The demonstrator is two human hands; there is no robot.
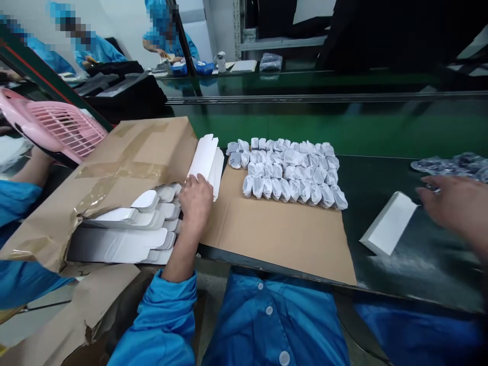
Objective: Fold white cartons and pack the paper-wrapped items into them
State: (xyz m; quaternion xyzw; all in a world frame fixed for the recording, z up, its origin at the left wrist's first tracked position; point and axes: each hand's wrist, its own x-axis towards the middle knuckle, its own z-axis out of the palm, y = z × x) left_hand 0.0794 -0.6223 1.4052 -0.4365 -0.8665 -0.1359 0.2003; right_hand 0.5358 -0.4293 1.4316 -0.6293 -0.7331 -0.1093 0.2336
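My left hand (195,201) rests with curled fingers on a flat white carton blank (205,160) that lies beside an open cardboard box (125,168) full of stacked flat white blanks (125,229). My right hand (457,208) hovers blurred at the far right, just past a folded white box (389,223) lying on the dark belt; its fingers look loosely spread and apart from the box. Rows of several small wrapped white items (292,173) sit on a cardboard sheet (282,239) between the hands.
A pile of bagged dark parts (453,165) lies at the right rear. A pink plastic basket (53,127) stands at the left beside a co-worker's blue sleeve (15,203). Two people in blue work at the back behind a green conveyor frame (305,96).
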